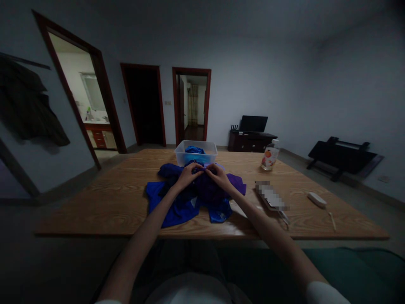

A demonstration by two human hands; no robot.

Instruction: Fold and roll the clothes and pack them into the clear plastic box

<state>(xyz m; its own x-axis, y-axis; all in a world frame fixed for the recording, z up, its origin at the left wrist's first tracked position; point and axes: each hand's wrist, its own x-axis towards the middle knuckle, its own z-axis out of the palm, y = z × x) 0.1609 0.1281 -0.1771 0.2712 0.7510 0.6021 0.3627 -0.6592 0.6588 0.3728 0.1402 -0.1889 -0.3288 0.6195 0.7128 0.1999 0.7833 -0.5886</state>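
Here, your hands meet on a dark purple cloth garment (207, 190).
Your left hand (187, 175) and right hand (219, 175) pinch its top edge, fingers clamped together, atop blue clothes (172, 207) on the wooden table (110, 198).

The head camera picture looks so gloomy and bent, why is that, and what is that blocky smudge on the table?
Head view: the room is dim, with the brightest light in the left doorway; the corners darken and the wooden table bows from wide-lens distortion; the flat object is deliberately pixelated; both hands on the dark cloth stay reasonably sharp.
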